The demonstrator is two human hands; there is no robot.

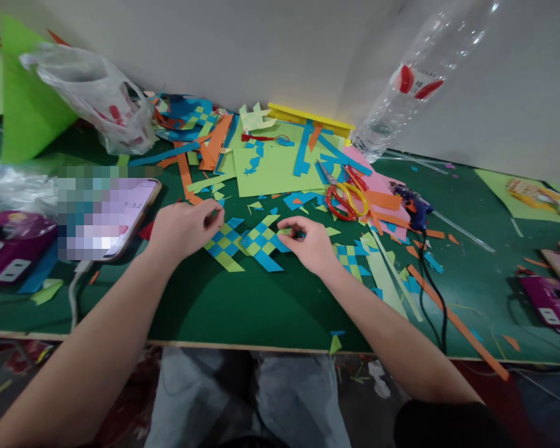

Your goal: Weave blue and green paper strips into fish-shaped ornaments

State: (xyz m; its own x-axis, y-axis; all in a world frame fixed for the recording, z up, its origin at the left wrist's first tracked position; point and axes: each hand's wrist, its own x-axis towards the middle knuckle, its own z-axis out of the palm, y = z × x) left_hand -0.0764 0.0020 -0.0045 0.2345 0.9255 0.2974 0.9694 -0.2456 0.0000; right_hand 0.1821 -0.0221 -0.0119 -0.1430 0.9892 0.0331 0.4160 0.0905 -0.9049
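Observation:
Two woven paper fish in blue and light green checks lie side by side in front of me, meeting in the middle where a small dark eye shows. My left hand (186,230) is closed, pinching the outer edge of the left woven fish (226,247). At the far side of the right woven fish (262,241), my right hand (312,244) is curled with thumb and forefinger together on its edge. The fingertips partly cover both outer edges. Another checked woven piece (350,258) lies under and beside my right wrist.
Red and yellow handled scissors (348,198), a glue gun (413,205) and many paper scraps spread behind my hands. A phone (121,218) leans at left beside a plastic bag (98,99). A large clear bottle (415,81) stands tilted at the wall. Purple power strips (548,298) sit at the sides.

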